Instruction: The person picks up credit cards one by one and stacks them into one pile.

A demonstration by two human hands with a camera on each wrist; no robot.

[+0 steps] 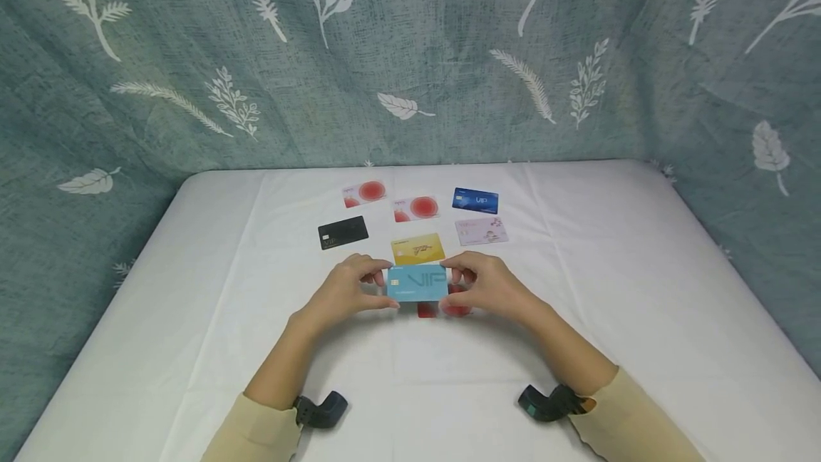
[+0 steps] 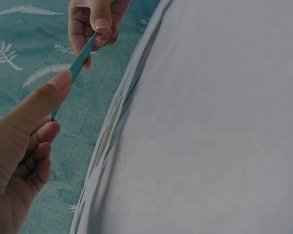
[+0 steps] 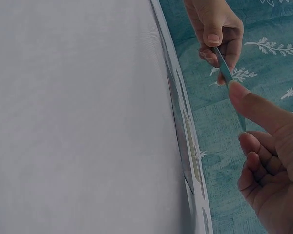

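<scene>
Both hands hold up one light-blue VIP card [image 1: 417, 284], its printed face toward the head camera. My left hand [image 1: 349, 287] pinches its left end between thumb and fingers, and my right hand [image 1: 490, 284] pinches the right end the same way. From the left wrist view the card [image 2: 80, 61] appears nearly edge-on, raised over the table. Behind and below it, partly covered, lies a red-and-white card [image 1: 457, 311]. A yellow card [image 1: 418, 249] lies just beyond the held card's top edge.
Farther back on the white tablecloth [image 1: 192, 291] lie a black card [image 1: 343, 232], a pale pink card [image 1: 481, 231], a dark blue VIP card [image 1: 475, 200] and two white cards with red circles, one left [image 1: 364, 193], one middle [image 1: 415, 208]. A green leaf-patterned curtain [image 1: 449, 55] hangs behind.
</scene>
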